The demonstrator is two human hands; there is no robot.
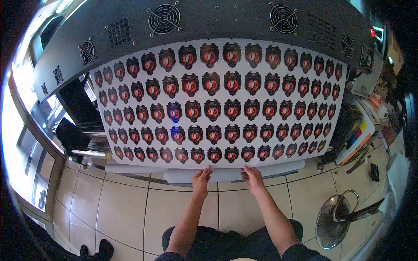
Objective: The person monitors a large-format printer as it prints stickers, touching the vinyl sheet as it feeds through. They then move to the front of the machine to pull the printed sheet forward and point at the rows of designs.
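Note:
A wide white printed sheet (226,163) hangs from under a large dark machine, covered with rows of repeated black and red emblems. My left hand (201,179) pinches its lower edge near the middle, thumb on the printed face. A short way to the right, my right hand (253,178) grips the same edge between thumb and fingers. The fingers behind the sheet are partly hidden. Just below that edge, a pale roll (183,175) runs crosswise behind my hands.
The machine's dark housing (222,21) with round fan guards spans the top. At lower right stands a round-seated stool (332,222). Cluttered items and a colourful panel (358,135) lie right. Another person's dark shoe (104,250) is on the tiled floor (174,209) at left.

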